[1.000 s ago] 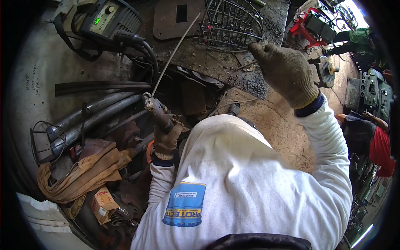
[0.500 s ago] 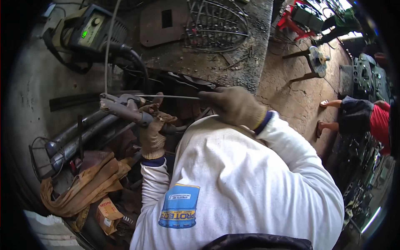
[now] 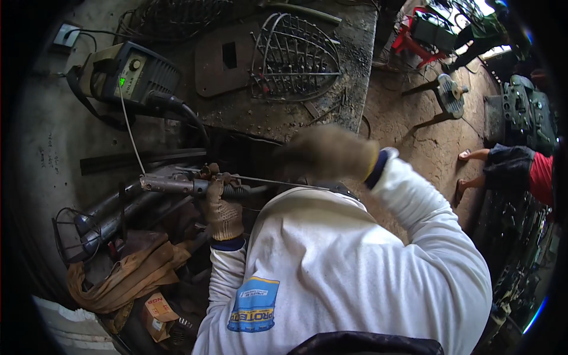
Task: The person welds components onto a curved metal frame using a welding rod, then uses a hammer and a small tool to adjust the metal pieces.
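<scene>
My left hand (image 3: 224, 208), in a knitted work glove, is closed round a welding electrode holder (image 3: 171, 184). A thin welding rod (image 3: 133, 135) stands out of the holder's jaw end, up toward the welding machine. A second thin rod (image 3: 273, 180) crosses by the left fingers and runs right, in front of my chest. My right hand (image 3: 328, 152), gloved too, hovers above this rod's right part and looks apart from it. Motion smears its fingers, so their hold is unclear.
A welding machine (image 3: 132, 77) with a lit display stands upper left. The worktable (image 3: 278, 118) bears a wire frame (image 3: 296, 59) and a metal plate (image 3: 213, 80). Metal pipes (image 3: 112, 219), brown cloth (image 3: 127, 275) and a small carton (image 3: 158, 316) lie left. A person (image 3: 515, 171) is at far right.
My right hand was at the second rod's end and is now above it, blurred. The holder has tipped nearer level and lower in view, and its upright rod has swung left.
</scene>
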Demonstrator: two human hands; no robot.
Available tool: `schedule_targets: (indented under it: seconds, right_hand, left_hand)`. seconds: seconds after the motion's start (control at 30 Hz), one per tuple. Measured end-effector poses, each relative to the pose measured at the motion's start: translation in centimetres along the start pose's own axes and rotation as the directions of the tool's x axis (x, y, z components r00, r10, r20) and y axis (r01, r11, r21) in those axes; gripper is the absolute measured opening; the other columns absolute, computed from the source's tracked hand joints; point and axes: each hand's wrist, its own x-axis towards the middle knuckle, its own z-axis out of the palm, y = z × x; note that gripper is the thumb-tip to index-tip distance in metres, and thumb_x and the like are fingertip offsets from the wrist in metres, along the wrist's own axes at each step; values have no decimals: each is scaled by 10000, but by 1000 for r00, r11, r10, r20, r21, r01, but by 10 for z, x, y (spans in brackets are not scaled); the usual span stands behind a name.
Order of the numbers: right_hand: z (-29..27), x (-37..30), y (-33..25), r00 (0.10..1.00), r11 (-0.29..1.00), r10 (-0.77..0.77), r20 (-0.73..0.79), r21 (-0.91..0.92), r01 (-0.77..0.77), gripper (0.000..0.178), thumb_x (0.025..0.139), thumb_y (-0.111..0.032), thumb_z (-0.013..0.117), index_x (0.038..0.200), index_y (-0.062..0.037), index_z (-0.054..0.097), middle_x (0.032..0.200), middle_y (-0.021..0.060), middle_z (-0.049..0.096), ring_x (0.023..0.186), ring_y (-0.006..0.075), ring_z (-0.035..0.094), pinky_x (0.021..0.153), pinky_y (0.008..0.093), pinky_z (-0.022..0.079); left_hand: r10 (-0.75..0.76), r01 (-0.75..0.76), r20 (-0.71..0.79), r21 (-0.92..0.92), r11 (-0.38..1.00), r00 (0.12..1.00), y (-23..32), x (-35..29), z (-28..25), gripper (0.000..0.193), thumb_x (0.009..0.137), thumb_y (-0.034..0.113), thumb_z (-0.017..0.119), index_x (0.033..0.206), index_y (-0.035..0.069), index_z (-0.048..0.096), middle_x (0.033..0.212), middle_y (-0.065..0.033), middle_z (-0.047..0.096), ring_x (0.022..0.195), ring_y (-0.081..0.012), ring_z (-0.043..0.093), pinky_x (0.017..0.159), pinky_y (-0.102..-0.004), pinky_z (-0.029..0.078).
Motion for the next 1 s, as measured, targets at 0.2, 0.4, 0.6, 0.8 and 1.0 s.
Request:
schedule_targets:
  seconds: [0.2,0.4,0.6,0.8,1.0]
  right_hand:
    - [-140,82,143,737,903,45,-675,-288,-319,402,982,-366,661,1176,-15,686,948,232,716,891,386,722,751,479,559]
    - [-166,142,178,990,497,124,-64,-860,-117,503,884,-433,707,1244,-83,731,1377,201,646,1258,323,639,1016,464,522]
    - [-153,199,285,937,495,196,-289,-796,-349,457,936,-426,673,1191,-49,703,1147,236,676,1075,392,667,878,495,532]
    - [-164,161,293,777,740,320,-542,-370,-562,420,995,-419,629,1138,-27,679,951,233,717,897,410,709,738,500,541]
    - [-93,-11,93,610,842,529,-590,457,-287,458,1034,-409,617,1286,-26,632,928,78,714,681,150,668,625,339,571]
  left_hand:
    - [-6,54,-218,212,976,976,-1,-32,8,344,962,218,682,1270,79,618,888,-30,661,796,-148,624,733,-325,531]
    - [120,-71,-420,131,989,900,-15,-64,5,443,901,51,670,1328,76,557,1134,-96,682,818,-202,682,796,-383,598]
    - [206,-217,-190,-41,975,960,-18,-76,0,392,934,-52,578,1315,39,566,1267,-131,654,933,-224,685,814,-367,609]
    - [450,-320,25,738,594,893,-23,-72,-58,519,802,-207,567,1256,28,654,1405,-180,606,1088,-265,679,880,-400,610]
    - [121,-92,15,742,664,993,-2,-38,-61,473,842,-134,643,1285,31,621,1343,-165,623,934,-241,695,783,-359,617]
